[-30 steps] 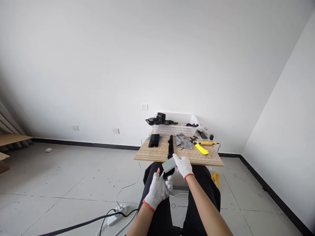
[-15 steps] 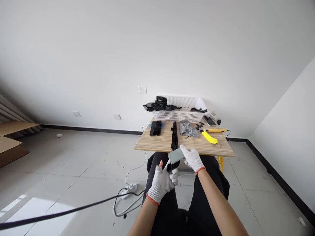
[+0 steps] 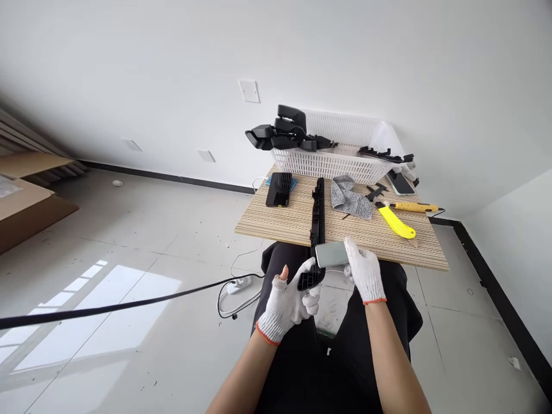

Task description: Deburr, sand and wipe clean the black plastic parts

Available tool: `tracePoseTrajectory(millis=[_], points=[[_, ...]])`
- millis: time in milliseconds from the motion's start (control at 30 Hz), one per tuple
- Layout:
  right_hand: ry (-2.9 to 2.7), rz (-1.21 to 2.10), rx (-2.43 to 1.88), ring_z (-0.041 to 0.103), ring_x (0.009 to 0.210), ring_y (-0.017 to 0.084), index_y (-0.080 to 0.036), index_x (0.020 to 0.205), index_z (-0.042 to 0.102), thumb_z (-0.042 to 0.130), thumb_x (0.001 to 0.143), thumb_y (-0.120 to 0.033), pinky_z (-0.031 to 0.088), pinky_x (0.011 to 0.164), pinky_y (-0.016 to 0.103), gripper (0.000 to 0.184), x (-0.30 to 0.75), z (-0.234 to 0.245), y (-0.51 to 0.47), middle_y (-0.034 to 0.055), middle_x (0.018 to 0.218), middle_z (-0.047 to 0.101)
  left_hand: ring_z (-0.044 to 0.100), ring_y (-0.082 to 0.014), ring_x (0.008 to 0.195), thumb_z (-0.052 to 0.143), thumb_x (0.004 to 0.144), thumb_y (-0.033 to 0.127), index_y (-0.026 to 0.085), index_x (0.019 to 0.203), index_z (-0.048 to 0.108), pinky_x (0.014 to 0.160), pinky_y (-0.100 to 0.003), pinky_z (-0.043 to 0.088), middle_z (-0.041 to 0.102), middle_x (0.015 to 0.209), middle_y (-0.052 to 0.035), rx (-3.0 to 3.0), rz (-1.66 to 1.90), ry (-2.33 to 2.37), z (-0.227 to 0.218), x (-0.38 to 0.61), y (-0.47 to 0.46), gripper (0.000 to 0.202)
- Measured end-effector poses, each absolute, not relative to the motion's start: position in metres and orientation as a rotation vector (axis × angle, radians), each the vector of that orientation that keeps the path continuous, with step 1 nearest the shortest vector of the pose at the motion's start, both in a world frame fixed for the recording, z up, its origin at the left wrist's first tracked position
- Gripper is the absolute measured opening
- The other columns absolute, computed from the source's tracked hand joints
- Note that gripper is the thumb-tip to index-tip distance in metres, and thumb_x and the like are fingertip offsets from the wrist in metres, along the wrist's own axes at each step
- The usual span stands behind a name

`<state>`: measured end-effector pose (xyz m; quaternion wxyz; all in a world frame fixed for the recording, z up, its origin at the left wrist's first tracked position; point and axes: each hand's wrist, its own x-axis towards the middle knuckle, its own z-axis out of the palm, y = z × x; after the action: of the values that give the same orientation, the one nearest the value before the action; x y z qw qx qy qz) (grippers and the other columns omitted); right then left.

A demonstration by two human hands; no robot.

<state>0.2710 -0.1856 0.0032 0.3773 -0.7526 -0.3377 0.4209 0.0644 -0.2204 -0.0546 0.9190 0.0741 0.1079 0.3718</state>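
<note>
In the left hand (image 3: 288, 302), a black strip (image 3: 318, 221) points lengthwise forward

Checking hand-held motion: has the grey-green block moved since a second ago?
Yes: the grey-green block, in the right hand, has shifted right, judged against the table.

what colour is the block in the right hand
The block is grey-green, clearest in the head view.

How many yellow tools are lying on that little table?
2: a bright curved tool on the right of the table, and a corded tool just behind it. The basket could hide more.
</note>
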Motion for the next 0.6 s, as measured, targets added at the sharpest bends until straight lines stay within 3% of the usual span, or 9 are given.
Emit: tracePoseTrajectory(millis=[167,367,600], points=[[-0.636,1.089,-1.698,0.049,0.039,0.011,-0.021,0.084,0.062,0.068,0.078,-0.073,0.032,0.033,0.020,0.052,0.290,0.022,-0.181,-0.0030,0.049,0.052,0.045,-0.0149,0.060,0.049,0.092,0.076,0.030,0.132,0.060,0.056,-0.026,0.032,0.051,0.077,-0.0016,0.102,0.787,0.220,-0.050,0.063,-0.221,0.062],[-1.381,1.462,-1.743,0.049,0.043,0.009,-0.020,0.077,0.065,0.068,0.082,-0.069,0.031,0.037,0.018,0.050,0.298,0.042,-0.150,-0.0024,0.057,0.057,0.048,-0.0159,0.063,0.045,0.093,0.076,0.026,0.124,0.061,0.058,-0.028,0.037,0.054,0.082,-0.0038,0.121,0.774,0.217,-0.052,0.062,-0.220,0.061],[-1.960,1.085,-1.808,0.063,0.067,0.015,-0.024,0.093,0.067,0.067,0.083,-0.072,0.038,0.055,0.025,0.049,0.272,0.050,-0.122,-0.0003,0.080,0.071,0.045,-0.0150,0.060,0.046,0.093,0.076,0.025,0.122,0.060,0.056,-0.026,0.036,0.054,0.078,-0.0034,0.155,0.787,0.253,-0.047,0.065,-0.220,0.060]])
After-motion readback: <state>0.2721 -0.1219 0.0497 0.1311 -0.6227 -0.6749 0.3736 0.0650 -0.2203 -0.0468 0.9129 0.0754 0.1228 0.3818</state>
